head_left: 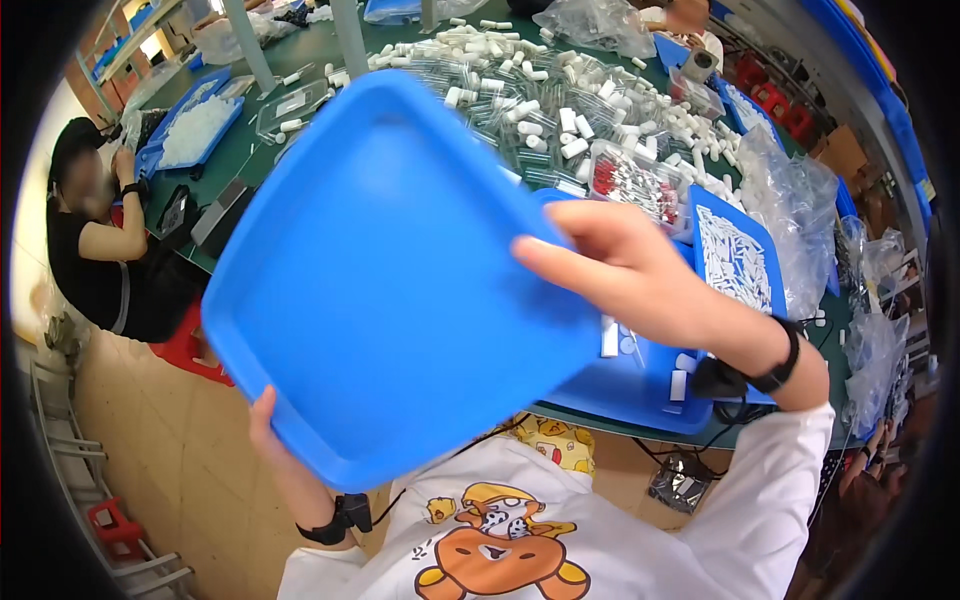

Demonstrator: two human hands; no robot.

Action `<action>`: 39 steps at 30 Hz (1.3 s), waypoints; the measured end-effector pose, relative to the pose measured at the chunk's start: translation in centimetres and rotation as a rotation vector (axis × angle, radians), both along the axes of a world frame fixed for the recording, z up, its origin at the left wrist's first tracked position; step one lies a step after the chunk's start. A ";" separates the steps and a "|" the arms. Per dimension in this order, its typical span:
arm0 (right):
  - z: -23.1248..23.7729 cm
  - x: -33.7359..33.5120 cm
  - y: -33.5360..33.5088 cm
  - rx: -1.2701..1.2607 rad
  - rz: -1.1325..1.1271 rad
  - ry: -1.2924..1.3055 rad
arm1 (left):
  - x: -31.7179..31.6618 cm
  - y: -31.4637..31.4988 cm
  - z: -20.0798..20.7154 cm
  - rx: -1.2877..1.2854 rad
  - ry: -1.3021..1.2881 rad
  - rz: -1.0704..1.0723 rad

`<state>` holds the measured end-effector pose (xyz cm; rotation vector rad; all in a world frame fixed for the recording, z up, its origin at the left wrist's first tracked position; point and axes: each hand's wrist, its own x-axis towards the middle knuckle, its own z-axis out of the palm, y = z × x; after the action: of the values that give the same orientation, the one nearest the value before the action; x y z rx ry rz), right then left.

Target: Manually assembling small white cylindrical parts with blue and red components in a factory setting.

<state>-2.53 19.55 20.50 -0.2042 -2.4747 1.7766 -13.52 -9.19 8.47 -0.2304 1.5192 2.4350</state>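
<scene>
I hold the empty blue tray [385, 280] tilted up between both grips: left hand [268, 425] clamps its near-left corner, right hand [625, 265] its right edge.

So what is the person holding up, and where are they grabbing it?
A big blue tray, empty and tilted up. The left hand grips its lower edge near the corner, and the right hand holds its right-side rim.
</scene>
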 end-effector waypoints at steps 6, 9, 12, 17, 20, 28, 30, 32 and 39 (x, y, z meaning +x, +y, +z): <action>-4.3 -8.8 3.2 0.475 0.534 -0.033 | -2.9 -8.7 -2.4 0.134 -0.121 0.235; -8.4 -9.5 5.0 1.001 0.747 -0.165 | -4.2 -13.7 -4.7 0.202 -0.082 0.279; -8.9 -11.7 6.2 0.938 0.811 -0.310 | -4.5 -15.0 -4.9 0.141 -0.024 0.444; -8.1 -13.1 5.4 1.058 0.777 -0.483 | -5.8 -16.4 -6.3 0.108 -0.044 0.527; -9.0 -12.6 4.3 1.162 0.723 -0.495 | -6.9 -17.0 -6.7 0.139 -0.058 0.524; -11.8 -13.7 7.4 1.339 0.704 -0.281 | -8.1 -15.4 -5.9 0.056 -0.017 0.581; -11.7 -14.0 10.8 1.286 0.644 -0.210 | -8.7 -15.7 -6.1 0.110 -0.036 0.562; -11.7 -14.3 14.0 1.387 0.505 -0.235 | -9.1 -14.6 -6.5 0.146 -0.057 0.504; -10.3 -14.6 13.6 1.510 0.239 -0.141 | -8.9 -13.6 -6.2 0.181 -0.016 0.382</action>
<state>-17.15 33.10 10.19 0.1053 -3.1851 -0.4323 -22.42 -22.80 2.32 -0.5461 1.3371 2.8344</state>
